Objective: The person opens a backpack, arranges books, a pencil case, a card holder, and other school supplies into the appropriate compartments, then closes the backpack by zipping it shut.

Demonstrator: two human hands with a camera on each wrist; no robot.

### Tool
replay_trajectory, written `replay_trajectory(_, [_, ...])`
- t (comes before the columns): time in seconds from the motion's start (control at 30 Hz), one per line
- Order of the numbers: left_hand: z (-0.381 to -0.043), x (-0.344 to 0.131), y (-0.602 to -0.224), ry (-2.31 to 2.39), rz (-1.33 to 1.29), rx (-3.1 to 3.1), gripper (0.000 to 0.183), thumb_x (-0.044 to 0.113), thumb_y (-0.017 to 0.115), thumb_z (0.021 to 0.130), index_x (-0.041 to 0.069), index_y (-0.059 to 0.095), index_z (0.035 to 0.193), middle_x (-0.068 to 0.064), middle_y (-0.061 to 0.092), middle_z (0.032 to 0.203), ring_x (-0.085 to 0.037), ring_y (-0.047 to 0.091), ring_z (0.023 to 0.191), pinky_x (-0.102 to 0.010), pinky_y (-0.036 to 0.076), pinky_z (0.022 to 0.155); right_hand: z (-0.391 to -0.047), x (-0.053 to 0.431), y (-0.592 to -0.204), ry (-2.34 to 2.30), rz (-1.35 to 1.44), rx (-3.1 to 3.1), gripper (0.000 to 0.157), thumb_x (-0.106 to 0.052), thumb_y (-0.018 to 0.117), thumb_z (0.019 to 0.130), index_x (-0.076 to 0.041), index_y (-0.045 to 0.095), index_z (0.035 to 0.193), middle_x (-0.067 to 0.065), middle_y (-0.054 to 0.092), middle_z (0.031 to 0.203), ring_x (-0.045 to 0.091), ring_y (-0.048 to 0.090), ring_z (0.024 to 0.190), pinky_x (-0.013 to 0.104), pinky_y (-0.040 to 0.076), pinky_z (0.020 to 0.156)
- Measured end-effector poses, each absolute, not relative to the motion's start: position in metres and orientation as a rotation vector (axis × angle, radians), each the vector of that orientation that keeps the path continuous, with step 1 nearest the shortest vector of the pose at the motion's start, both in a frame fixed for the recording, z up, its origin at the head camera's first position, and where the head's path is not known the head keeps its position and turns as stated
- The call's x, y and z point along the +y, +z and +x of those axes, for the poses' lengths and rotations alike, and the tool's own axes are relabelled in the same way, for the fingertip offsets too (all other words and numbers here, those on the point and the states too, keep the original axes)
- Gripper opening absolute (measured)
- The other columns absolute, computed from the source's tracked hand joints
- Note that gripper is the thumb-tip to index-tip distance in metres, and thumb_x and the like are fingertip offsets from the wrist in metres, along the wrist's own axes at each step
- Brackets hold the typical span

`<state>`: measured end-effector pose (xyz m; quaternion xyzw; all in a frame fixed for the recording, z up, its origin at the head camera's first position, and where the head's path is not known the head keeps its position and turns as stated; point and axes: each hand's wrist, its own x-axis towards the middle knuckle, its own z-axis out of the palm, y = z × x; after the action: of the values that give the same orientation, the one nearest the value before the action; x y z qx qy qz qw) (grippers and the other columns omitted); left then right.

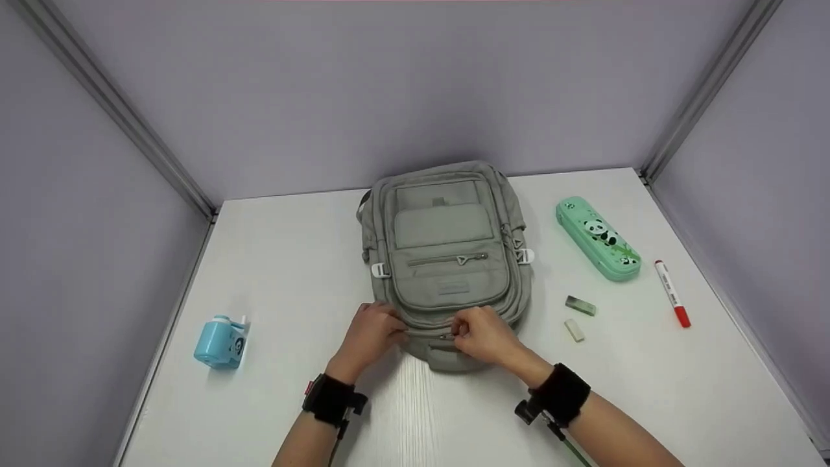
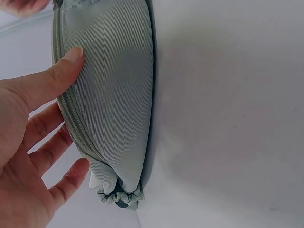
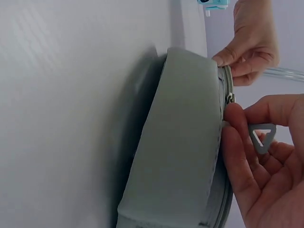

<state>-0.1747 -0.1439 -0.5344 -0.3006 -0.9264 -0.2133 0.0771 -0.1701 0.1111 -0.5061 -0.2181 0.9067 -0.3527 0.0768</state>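
A grey-green backpack [image 1: 444, 224] lies front side up on the white table, its top end toward me. My left hand [image 1: 371, 334] grips the fabric edge along the top zipper [image 2: 78, 126], thumb on the outer cloth and fingers behind it. My right hand [image 1: 485, 334] pinches the zipper pull beside the slider [image 3: 230, 98]. The pull's grey triangular end [image 3: 262, 137] sticks out between thumb and fingers. Both hands are close together at this edge in the right wrist view.
Right of the backpack lie a green panda pencil case [image 1: 598, 240], a red-capped marker [image 1: 672, 293], a green-sleeved eraser [image 1: 580, 305] and a small pale block [image 1: 574, 330]. A blue crank pencil sharpener [image 1: 220, 342] stands at the left. Pale panels [image 1: 421, 91] enclose the table.
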Motion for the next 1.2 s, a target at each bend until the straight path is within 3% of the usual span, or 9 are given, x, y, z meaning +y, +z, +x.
replay_trajectory(0.37, [-0.179, -0.154, -0.531, -0.604, -0.888, -2.795, 0.011, 0.022, 0.085, 0.075, 0.018, 0.081, 0.084, 0.004, 0.067, 0.087, -0.019, 0.060, 0.086, -0.044, 0.044, 0.079, -0.185, 0.147, -0.506, -0.987, -0.511, 2.698, 0.014, -0.001, 0.064, 0.074, -0.014, 0.069, 0.074, -0.008, 0.058, 0.062, 0.008, 0.052, 0.054, 0.029, 0.045, 0.052])
replay_trajectory(0.57, [-0.185, -0.164, -0.530, -0.590, -0.813, -2.810, 0.012, 0.020, 0.087, 0.071, 0.018, 0.081, 0.081, 0.005, 0.064, 0.080, -0.018, 0.058, 0.081, -0.045, 0.043, 0.078, -0.188, 0.154, -0.508, -0.941, -0.463, 2.730, 0.012, -0.003, 0.065, 0.075, -0.014, 0.068, 0.075, -0.007, 0.056, 0.064, 0.010, 0.051, 0.057, 0.031, 0.043, 0.055])
replay_trajectory(0.7, [-0.184, -0.162, -0.528, -0.624, -0.838, -2.832, 0.009, 0.015, 0.086, 0.073, 0.015, 0.079, 0.080, 0.004, 0.064, 0.081, -0.020, 0.058, 0.084, -0.048, 0.042, 0.085, -0.187, 0.154, -0.509, -0.956, -0.494, 2.708, 0.008, -0.005, 0.069, 0.079, -0.012, 0.068, 0.076, -0.007, 0.057, 0.066, 0.010, 0.051, 0.058, 0.031, 0.043, 0.056])
replay_trajectory(0.93, [-0.177, -0.140, -0.522, -0.756, -0.966, -2.872, 0.022, 0.028, 0.077, 0.086, 0.010, 0.076, 0.098, -0.003, 0.064, 0.101, -0.024, 0.057, 0.103, -0.057, 0.030, 0.105, -0.186, 0.156, -0.505, -1.009, -0.531, 2.675, 0.015, -0.017, 0.077, 0.085, -0.013, 0.068, 0.074, -0.007, 0.060, 0.066, 0.009, 0.051, 0.056, 0.029, 0.043, 0.053])
replay_trajectory(1.03, [-0.174, -0.120, -0.523, -0.748, -1.011, -2.885, 0.028, 0.034, 0.071, 0.091, 0.010, 0.075, 0.104, -0.004, 0.061, 0.107, -0.024, 0.056, 0.107, -0.058, 0.029, 0.107, -0.185, 0.155, -0.503, -0.984, -0.537, 2.679, 0.018, -0.020, 0.080, 0.083, -0.014, 0.069, 0.070, -0.009, 0.060, 0.063, 0.007, 0.050, 0.054, 0.028, 0.042, 0.051])
replay_trajectory(1.2, [-0.174, -0.090, -0.529, -0.621, -1.049, -2.848, 0.021, 0.033, 0.067, 0.094, 0.014, 0.074, 0.102, -0.004, 0.059, 0.117, -0.024, 0.053, 0.116, -0.053, 0.032, 0.107, -0.180, 0.149, -0.503, -0.939, -0.523, 2.714, 0.018, -0.020, 0.081, 0.081, -0.015, 0.070, 0.067, -0.009, 0.060, 0.061, 0.007, 0.050, 0.053, 0.030, 0.043, 0.052])
